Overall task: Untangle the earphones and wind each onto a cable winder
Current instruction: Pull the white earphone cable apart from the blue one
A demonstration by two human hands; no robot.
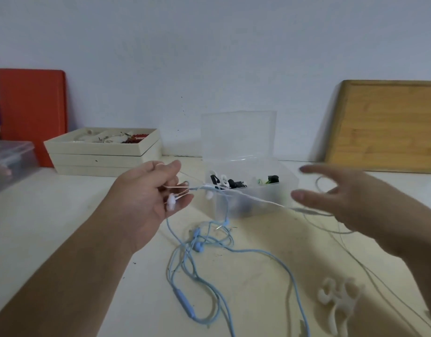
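The left hand (pixel 151 193) is up off the table (pixel 51 229). Its fingers are curled, and they hold the white earphones (pixel 172 201) by the little buds and the thin strands next to them. From those fingers the white cord runs tight across to the right hand (pixel 350 203). That hand is blurry. Its fingers look spread wide and straight, and the cord seems to pass under them, but I cannot tell if it is pinched.

The blue earphones (pixel 197 242) hang down from just below the left fingers and lie in a loose, knotty heap on the table. Blue and white cross near the left fingertips.

The cords look light, soft and floppy. They are likely to slip and to snag on each other. The buds or the blue remote bar are probably the best places to hold, with gentle pulls.

A white cable winder (pixel 336 300) lies below the right hand.

Past the fingers sits a clear box (pixel 280 188) with its lid up. Small white, black and green bits are inside; they are too small to name. Left of the left hand, cream trays (pixel 100 154) hold beads.
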